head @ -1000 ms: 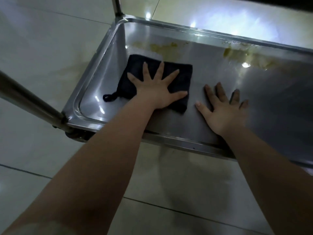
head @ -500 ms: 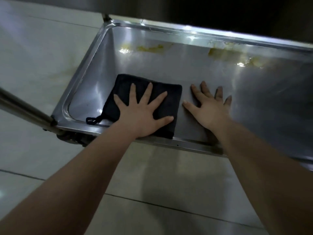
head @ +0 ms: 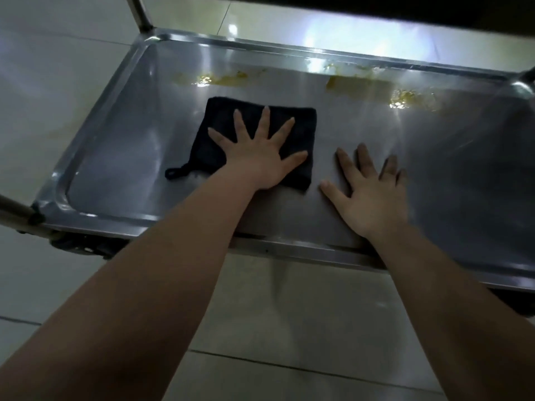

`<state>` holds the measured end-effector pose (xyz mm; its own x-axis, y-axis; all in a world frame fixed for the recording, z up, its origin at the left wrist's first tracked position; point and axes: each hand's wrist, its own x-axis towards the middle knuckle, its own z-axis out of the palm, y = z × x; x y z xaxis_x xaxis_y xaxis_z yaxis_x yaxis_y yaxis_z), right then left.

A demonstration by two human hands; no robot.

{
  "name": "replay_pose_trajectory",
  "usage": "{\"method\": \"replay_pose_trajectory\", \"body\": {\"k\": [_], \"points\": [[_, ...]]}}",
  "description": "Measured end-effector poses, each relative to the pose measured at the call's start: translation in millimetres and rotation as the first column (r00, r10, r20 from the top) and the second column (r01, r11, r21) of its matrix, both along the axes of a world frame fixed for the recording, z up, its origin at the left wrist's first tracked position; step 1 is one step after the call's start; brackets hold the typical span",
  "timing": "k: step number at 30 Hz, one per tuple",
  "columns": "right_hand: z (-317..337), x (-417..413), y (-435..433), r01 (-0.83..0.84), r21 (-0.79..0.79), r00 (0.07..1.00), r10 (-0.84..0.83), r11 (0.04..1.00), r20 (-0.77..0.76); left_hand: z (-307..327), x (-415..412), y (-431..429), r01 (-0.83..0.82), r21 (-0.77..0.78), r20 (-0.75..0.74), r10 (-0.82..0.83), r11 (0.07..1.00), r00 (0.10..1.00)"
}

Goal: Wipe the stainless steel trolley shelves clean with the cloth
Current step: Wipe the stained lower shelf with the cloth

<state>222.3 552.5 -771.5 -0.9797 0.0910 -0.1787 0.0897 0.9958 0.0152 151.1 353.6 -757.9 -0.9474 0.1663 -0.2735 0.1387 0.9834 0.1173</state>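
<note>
progress: partway | left hand (head: 257,157) flat, fingers spread, pressing cloth (head: 220,120) on shelf (head: 130,146) | right hand (head: 373,195) flat, empty | yellow stains (head: 405,95) along far edge unwiped

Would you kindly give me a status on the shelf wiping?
Left hand flat on cloth. Right hand flat on shelf. Yellow residue along far edge.

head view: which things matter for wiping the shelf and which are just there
Job: cloth under the flat left hand; shelf; yellow stains along its far edge.
Just there: right hand flat on the shelf; floor; post.
</note>
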Motion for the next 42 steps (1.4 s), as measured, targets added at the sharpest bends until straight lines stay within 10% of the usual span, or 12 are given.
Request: {"method": "replay_pose_trajectory", "body": {"k": [8,25,42], "points": [[-0.2,-4.9,1.5,-0.003,-0.022,1.0,0.003,1.0,0.011,7.1,-64.5,36.2,-0.006,0.035,0.027,0.005,0.999,1.0],[16.2,6.8,23.8,-0.082,-0.033,0.995,0.084,0.996,0.051,3.4,115.8,-23.1,0.0,-0.006,0.028,0.0,1.0,1.0],[6.2,42.5,83.2,0.191,-0.238,0.98,-0.2,0.952,-0.015,2.6,62.9,125.4,0.104,0.037,-0.028,-0.103,0.994,0.994]]}}
